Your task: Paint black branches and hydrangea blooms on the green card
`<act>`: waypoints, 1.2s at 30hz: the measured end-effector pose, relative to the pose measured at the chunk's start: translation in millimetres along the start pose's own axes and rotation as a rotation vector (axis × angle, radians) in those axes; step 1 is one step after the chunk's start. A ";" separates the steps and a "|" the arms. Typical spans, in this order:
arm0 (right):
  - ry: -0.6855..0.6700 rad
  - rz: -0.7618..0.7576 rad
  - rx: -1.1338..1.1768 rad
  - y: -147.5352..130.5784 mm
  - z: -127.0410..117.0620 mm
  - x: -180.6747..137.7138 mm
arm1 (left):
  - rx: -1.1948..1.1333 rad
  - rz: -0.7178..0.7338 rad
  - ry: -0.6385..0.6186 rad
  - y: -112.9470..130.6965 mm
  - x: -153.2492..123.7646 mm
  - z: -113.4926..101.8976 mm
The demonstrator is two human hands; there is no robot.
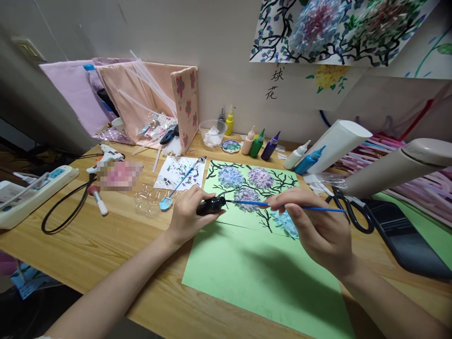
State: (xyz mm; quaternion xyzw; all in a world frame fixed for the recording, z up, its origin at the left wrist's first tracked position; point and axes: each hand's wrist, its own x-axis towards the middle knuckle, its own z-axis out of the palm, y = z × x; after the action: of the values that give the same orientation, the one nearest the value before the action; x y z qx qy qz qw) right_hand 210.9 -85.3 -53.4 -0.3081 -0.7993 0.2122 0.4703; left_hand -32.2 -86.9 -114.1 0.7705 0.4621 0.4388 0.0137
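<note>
My left hand [185,212] is closed around a small black paint bottle [211,205], held on its side above the green paper [247,273]. My right hand [316,226] pinches a thin blue-handled brush [247,203] whose tip meets the bottle's mouth. On the green paper is a painting of purple and blue flower clusters [247,181] on black branches, lying just beyond both hands.
A clear palette [150,200], a second brush [181,182] and a paint-smeared white sheet [180,172] lie left of the painting. Paint bottles [259,143] line the wall. Black scissors [349,212] and a lamp arm [399,165] are at right; a power strip [31,193] and glue gun [106,155] at left.
</note>
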 end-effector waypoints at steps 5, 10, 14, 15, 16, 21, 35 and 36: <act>0.057 0.020 -0.018 -2.4 -2.4 2.4 | 0.016 -0.003 -0.029 -2.1 0.6 -1.3; 0.226 0.094 -0.006 2.2 -7.0 4.3 | 0.051 -0.066 -0.004 -6.6 5.8 -7.0; 0.028 0.175 0.003 21.4 1.0 -1.2 | 0.063 -0.101 0.058 -6.9 9.0 -11.0; -0.001 0.199 0.010 26.0 4.2 -2.9 | 0.069 -0.099 0.066 -6.7 9.3 -11.4; -0.019 0.221 0.020 29.9 7.4 -4.4 | 0.074 -0.095 0.071 -6.7 9.3 -11.5; -0.065 0.290 0.047 36.4 19.0 -8.1 | 0.076 -0.086 0.080 -7.3 8.6 -10.5; -0.124 0.248 -0.068 39.4 23.1 -8.7 | 0.063 -0.055 0.081 -4.1 7.3 -11.6; -0.120 0.230 -0.089 39.7 22.9 -8.3 | 0.065 -0.054 0.082 -4.1 7.3 -11.7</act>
State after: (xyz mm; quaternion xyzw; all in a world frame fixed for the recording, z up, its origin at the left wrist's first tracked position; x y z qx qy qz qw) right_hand 205.4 -63.5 -94.3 -0.4051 -0.7938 0.2473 0.3802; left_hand -41.8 -83.8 -103.8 0.7391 0.4969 0.4543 -0.0185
